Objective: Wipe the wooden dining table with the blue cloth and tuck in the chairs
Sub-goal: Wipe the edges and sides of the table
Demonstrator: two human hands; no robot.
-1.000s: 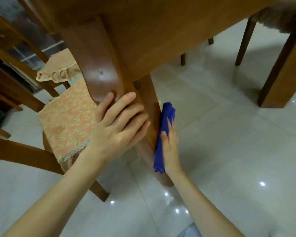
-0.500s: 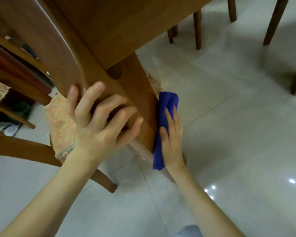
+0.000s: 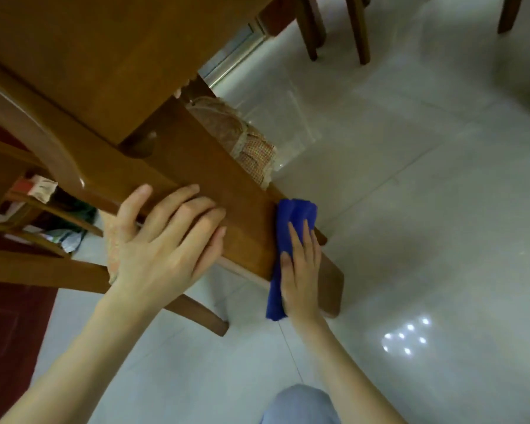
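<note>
Left hand: your left hand (image 3: pixel 162 249) lies flat on the broad near face of the counter leg (image 3: pixel 214 191), fingers stretched across the wood, grasping nothing.
Right hand: your right hand (image 3: pixel 300 270) is released too, its straight fingers pressing the blue cloth (image 3: pixel 294 212) against the right side of that leg.
Blue cloth: folded into a long strip, it runs along the leg's right edge, low down near the floor (image 3: pixel 410 209). It shows past your fingertips at the far end and below your palm at the near end.
Counter: its wooden top (image 3: pixel 89 56) fills the far left, seen from low down.
Chair: a wooden chair (image 3: pixel 43 270) stands left of the leg, and its patterned cushion (image 3: pixel 112 240) peeks out beside your left wrist.
Farther off: more chair legs (image 3: pixel 358 29) stand on the pale glossy tiles at far right.
</note>
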